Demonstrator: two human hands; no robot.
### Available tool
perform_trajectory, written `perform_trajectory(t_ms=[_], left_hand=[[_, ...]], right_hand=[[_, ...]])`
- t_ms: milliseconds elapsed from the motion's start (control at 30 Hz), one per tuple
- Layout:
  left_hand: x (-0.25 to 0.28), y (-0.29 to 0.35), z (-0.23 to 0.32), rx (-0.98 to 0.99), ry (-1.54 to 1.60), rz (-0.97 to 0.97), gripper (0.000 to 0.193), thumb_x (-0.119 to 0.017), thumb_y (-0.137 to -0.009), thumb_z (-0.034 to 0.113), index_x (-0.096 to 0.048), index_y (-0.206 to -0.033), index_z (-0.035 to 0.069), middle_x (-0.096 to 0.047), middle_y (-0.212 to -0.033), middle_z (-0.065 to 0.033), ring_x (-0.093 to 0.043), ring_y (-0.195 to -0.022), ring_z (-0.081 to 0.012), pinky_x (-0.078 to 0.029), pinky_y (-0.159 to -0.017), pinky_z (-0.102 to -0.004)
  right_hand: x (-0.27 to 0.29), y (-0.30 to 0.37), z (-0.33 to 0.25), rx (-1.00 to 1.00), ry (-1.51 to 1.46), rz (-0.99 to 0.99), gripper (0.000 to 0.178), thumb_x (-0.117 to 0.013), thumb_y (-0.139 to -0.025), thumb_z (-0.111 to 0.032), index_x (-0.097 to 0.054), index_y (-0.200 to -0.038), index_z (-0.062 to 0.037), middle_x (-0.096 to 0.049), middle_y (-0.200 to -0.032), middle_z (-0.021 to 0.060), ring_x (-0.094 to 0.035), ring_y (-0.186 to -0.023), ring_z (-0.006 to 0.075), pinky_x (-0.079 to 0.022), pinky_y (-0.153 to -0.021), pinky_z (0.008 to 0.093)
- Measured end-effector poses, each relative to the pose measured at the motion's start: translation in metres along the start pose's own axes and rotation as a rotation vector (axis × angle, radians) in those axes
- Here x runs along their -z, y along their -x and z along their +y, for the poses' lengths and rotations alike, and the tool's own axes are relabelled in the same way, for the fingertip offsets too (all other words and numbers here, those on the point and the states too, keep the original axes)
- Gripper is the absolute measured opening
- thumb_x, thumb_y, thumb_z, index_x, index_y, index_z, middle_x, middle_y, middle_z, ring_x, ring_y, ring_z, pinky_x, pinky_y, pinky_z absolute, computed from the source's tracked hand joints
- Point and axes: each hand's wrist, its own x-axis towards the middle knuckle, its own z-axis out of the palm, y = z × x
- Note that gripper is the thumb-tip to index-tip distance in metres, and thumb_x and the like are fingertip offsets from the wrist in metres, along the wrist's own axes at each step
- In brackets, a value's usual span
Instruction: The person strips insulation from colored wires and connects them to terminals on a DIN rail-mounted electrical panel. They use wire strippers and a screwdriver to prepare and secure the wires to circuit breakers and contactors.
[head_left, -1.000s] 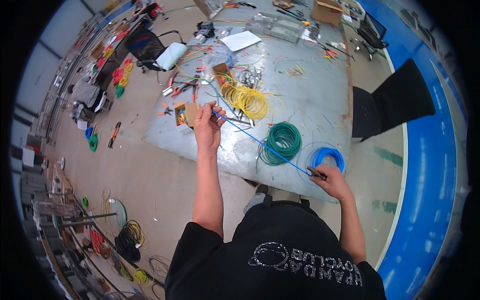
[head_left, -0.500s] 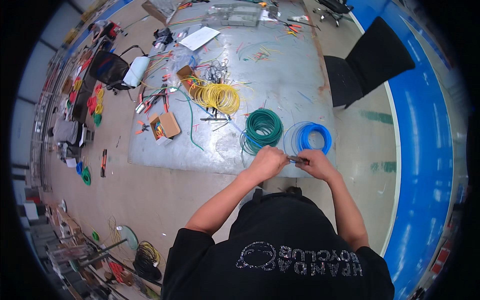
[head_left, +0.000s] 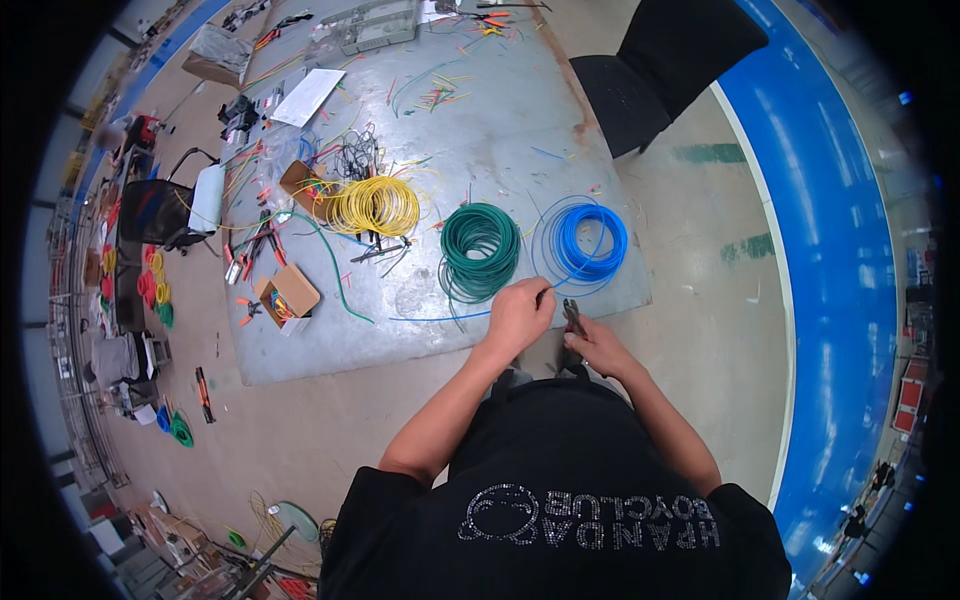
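At the table's near edge my left hand (head_left: 520, 318) is closed around a blue wire (head_left: 440, 319). One length of it stretches left over the tabletop; on the other side the strand runs towards the blue wire coil (head_left: 612, 262). Just to the right, my right hand (head_left: 602, 350) grips dark-jawed pliers (head_left: 572, 318), jaws pointing up and apart from the left hand. Whether the jaws are parted is too small to tell. A green wire coil (head_left: 450, 250) lies beyond my left hand, with a yellow wire coil (head_left: 402, 212) farther left.
On the metal table (head_left: 500, 150), a small open carton (head_left: 290, 292) and several hand tools (head_left: 262, 245) lie left. A white sheet (head_left: 308, 97) and cut wire pieces (head_left: 440, 95) are farther back. A black chair (head_left: 675, 70) stands at the right edge.
My right hand has drawn the pliers away from my left hand, turning their jaws upward. My left hand keeps the blue wire. The whole view has shifted and turned.
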Motion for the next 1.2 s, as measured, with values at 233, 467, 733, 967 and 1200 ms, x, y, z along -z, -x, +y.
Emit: perform_trajectory(t_ms=[233,467,733,967,1200], left_hand=[[-0.003,0.004,-0.012,-0.041,-0.009,-0.057,0.013,-0.063,-0.089,0.012,-0.067,-0.087,0.0,-0.064,-0.078,-0.02,-0.062,-0.072,-0.0412,-0.048,-0.065,-0.0482],[0.017,0.004,-0.017,-0.024,-0.018,-0.036,0.011,-0.063,-0.09,0.011,-0.068,-0.089,0.001,-0.066,-0.081,-0.0189,-0.065,-0.077,-0.0409,-0.051,-0.067,-0.0484],[0.031,0.008,-0.019,0.001,-0.013,0.008,0.012,-0.062,-0.092,0.012,-0.07,-0.092,0.003,-0.067,-0.082,-0.0183,-0.065,-0.078,-0.0405,-0.051,-0.066,-0.0478],[0.027,0.013,-0.019,0.021,-0.031,0.056,0.013,-0.061,-0.092,0.013,-0.069,-0.092,0.003,-0.067,-0.083,-0.0185,-0.065,-0.079,-0.0408,-0.051,-0.067,-0.0485],[0.004,0.03,-0.012,0.121,-0.095,0.078,0.013,-0.06,-0.092,0.015,-0.068,-0.091,0.004,-0.066,-0.084,-0.0199,-0.064,-0.081,-0.0424,-0.051,-0.069,-0.0505]], right_hand=[[-0.005,-0.022,-0.027,0.034,0.026,0.005,0.064,-0.059,-0.094,-0.023,-0.039,-0.153,-0.0095,-0.065,-0.102,0.017,-0.063,-0.093,0.0305,-0.05,-0.086,0.0408],[-0.011,-0.034,-0.038,0.119,-0.027,0.013,0.064,-0.059,-0.094,-0.02,-0.039,-0.154,-0.0106,-0.064,-0.098,0.0109,-0.061,-0.088,0.0229,-0.05,-0.085,0.0363],[-0.02,-0.044,-0.047,0.16,-0.04,0.022,0.064,-0.06,-0.095,-0.02,-0.039,-0.154,-0.0101,-0.066,-0.107,0.0121,-0.062,-0.094,0.0244,-0.05,-0.089,0.0361],[-0.015,-0.041,-0.065,0.176,0.074,0.042,0.038,-0.062,-0.095,-0.024,-0.058,-0.127,-0.0026,-0.065,-0.104,0.0188,-0.063,-0.092,0.0332,-0.049,-0.08,0.042],[-0.014,-0.05,-0.037,0.435,0.308,0.142,0.034,-0.061,-0.095,-0.033,-0.064,-0.098,0.0013,-0.064,-0.085,0.0227,-0.063,-0.082,0.0402,-0.048,-0.073,0.0451]])
